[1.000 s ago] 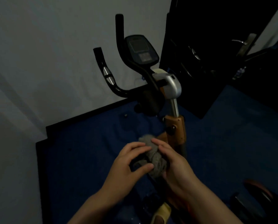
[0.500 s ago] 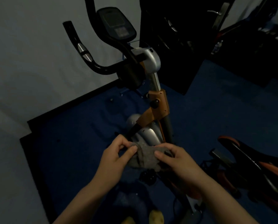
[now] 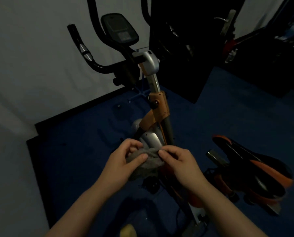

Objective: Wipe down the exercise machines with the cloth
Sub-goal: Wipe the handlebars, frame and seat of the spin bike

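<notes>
Fingers (image 3: 134, 147) of the left hand (image 3: 124, 161) curl round the top of a grey cloth (image 3: 146, 165), the thumb laid across its front, so that hand grips it; the right hand (image 3: 178, 161) pinches the cloth's other edge between thumb and bent forefinger, its remaining fingers folded into the palm; we see the cloth bunched between the two hands and sagging below them, held in the air in front of the exercise bike (image 3: 156, 106) and low in the middle of the head view.

From the head camera, the only view we have, the room is dim; the bike's silver housing (image 3: 149, 139) shows just above the cloth, and whether the cloth touches it we cannot tell; an orange bracket (image 3: 159, 108) clamps the post above that, and the post rises to a silver head (image 3: 149, 62); black handlebars (image 3: 84, 53) sweep up to the left, with a dark console (image 3: 120, 29) between them; the orange and black saddle (image 3: 255, 168) lies to the right of the hands, apart from them; blue carpet (image 3: 219, 127) covers the floor, a pale wall (image 3: 31, 57) stands at the left, and a dark door (image 3: 185, 40) with a metal handle (image 3: 223, 19) stands behind the bike.
</notes>
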A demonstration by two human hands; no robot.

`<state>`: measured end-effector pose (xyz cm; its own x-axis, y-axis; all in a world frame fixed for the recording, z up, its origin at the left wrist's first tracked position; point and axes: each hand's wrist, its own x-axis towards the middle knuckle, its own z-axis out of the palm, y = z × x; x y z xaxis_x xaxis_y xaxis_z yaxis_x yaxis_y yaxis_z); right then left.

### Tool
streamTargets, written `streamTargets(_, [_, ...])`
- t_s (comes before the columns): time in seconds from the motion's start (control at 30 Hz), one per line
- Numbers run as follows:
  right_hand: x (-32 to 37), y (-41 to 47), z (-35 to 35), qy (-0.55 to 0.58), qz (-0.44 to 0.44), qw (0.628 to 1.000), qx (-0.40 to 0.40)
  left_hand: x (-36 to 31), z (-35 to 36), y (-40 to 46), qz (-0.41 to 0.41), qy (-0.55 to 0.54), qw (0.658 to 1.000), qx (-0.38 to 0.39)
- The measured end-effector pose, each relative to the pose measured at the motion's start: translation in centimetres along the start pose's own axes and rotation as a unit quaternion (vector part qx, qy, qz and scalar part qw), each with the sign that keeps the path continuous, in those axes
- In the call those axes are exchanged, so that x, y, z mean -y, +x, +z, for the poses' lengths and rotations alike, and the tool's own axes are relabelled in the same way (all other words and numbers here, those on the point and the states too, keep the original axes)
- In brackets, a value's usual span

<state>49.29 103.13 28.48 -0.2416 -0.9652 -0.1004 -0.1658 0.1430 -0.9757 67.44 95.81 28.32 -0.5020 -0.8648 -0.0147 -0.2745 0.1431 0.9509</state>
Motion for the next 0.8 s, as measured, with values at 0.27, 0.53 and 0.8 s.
streamTargets(0.27, [-1.7, -3.4, -5.6, -0.101, -0.025, 0.994, 0.018, -2.3, 5.8, -4.6, 0.015, 0.11, 0.989, -0.096])
streamTargets(0.53, [-2.7, -8.0, -12.6, -0.13, -0.032, 0.977, 0.165, -4.8, 13.2, -9.0, -0.019, 0.039, 0.989, -0.144])
streamTargets(0.8, [-3.1, -13.0, -17.2, -0.311, -0.088, 0.925, 0.199, -7.6, 15.8, -13.9, -0.003, 0.11, 0.97, -0.216])
